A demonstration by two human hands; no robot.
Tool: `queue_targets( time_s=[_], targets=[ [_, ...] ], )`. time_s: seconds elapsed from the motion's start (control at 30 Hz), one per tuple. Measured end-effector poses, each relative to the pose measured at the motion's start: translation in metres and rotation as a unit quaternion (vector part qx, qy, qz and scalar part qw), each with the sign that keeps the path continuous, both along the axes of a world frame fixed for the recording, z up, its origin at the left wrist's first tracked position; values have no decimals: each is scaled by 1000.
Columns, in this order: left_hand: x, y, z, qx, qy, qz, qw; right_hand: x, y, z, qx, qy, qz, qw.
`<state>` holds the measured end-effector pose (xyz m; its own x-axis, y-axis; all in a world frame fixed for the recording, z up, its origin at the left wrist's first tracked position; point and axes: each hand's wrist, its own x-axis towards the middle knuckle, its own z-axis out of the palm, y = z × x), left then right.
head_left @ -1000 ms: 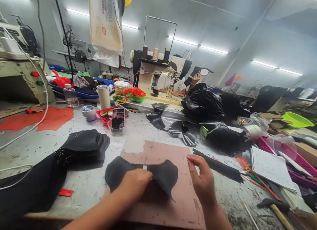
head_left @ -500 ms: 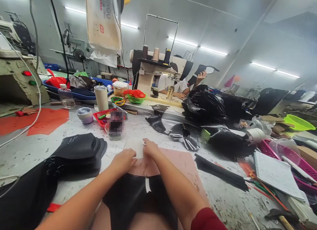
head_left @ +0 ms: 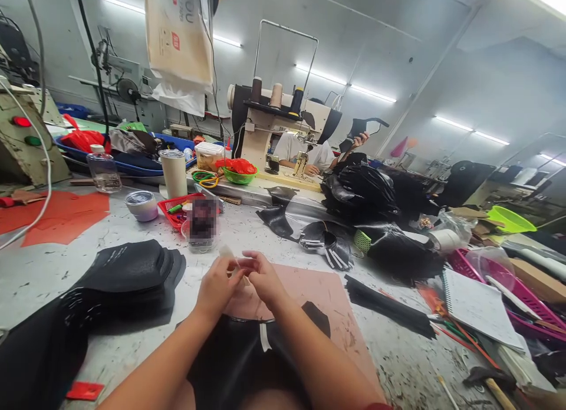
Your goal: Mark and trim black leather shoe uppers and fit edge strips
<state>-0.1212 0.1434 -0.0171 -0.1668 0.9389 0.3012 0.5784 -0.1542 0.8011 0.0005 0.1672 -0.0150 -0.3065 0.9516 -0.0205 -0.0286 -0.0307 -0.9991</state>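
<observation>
My left hand (head_left: pixel 218 284) is closed on a thin whitish sheet (head_left: pixel 227 252), which sticks up past its fingertips. Meeting it at the fingertips, my right hand (head_left: pixel 264 279) has thumb and fingers pinched together; what lies between them is too small to make out. Both hands are above a pinkish board (head_left: pixel 309 283). Below my wrists a black leather piece (head_left: pixel 230 357) lies partly on the board and over my lap, with a short white strip (head_left: pixel 265 337) at its upper edge. My forearms cover part of it.
Stacked black leather pieces (head_left: pixel 128 268) lie left. A red basket (head_left: pixel 170 212), a lidded cup (head_left: pixel 141 205) and a tumbler (head_left: pixel 174 171) stand behind. Black strips (head_left: pixel 389 307), a notebook (head_left: pixel 480 307) and a hammer (head_left: pixel 490 380) are right. A co-worker's hand (head_left: pixel 360 140) shows beyond the sewing machine (head_left: pixel 265 133).
The whitish sheet, flat on the table before, is now raised in my fingers. My hands have come together, and the view has shifted slightly.
</observation>
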Motion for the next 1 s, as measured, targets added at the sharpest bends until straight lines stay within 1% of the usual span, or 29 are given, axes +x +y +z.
queue_targets(
  time_s=[0.07,0.13,0.2,0.27,0.33,0.43,0.5,0.6,0.7,0.77,0.87,0.97,1.0],
  targets=[
    [-5,1,-1,-34,-84,0,996,-1,0,-1,20,-32,-9,999],
    [-11,2,-4,-64,-130,-5,989,1,0,0,75,-132,-23,988],
    [-15,3,-7,-86,-162,-4,983,4,-1,1,125,-259,-15,958],
    [-18,3,-8,-102,-196,-1,975,6,-2,3,140,-337,5,931],
    [-20,4,-7,-111,-223,4,968,7,-1,4,137,-357,2,924],
    [-30,2,0,-118,-257,19,959,10,7,0,122,-362,-39,923],
    [-45,-2,7,-115,-275,39,954,16,16,-6,98,-369,-59,922],
    [-71,-11,20,-103,-328,70,937,33,31,-16,59,-388,-85,916],
    [-89,-19,33,-101,-375,59,920,49,41,-20,55,-416,-109,901],
    [-91,-21,39,-105,-388,43,915,55,44,-19,72,-435,-120,889],
    [-83,-21,44,-99,-402,29,910,57,44,-12,108,-464,-126,870],
    [-71,-19,42,-94,-383,28,919,48,32,-2,146,-483,-136,852],
    [-66,-19,41,-94,-367,29,925,41,25,3,173,-476,-135,851]
  ],
)
